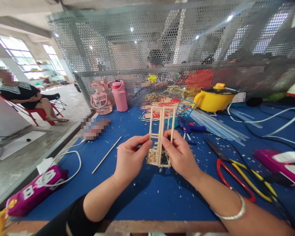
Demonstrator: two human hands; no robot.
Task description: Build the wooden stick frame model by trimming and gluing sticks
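Observation:
Between my two hands, a small frame built of thin wooden sticks (160, 141) is held upright above the blue tabletop. My left hand (131, 154) pinches its left side with thumb and forefinger. On the other side, my right hand (180, 152) grips an upright, thumb in front and fingers partly hidden behind the sticks. Short crosspieces show low in the frame, and taller posts rise above my fingers. A single loose stick (106, 155) lies on the table left of my left hand. Just beyond my right hand rests a blue glue gun (191, 127).
Scissors with red and yellow handles (238, 173) lie at right, near clear glue sticks (218, 126). A pile of sticks (159, 106), a yellow pot (215, 99) and a pink bottle (119, 96) stand toward the mesh screen (127, 42). A purple power strip (35, 190) lies left. People sit beyond.

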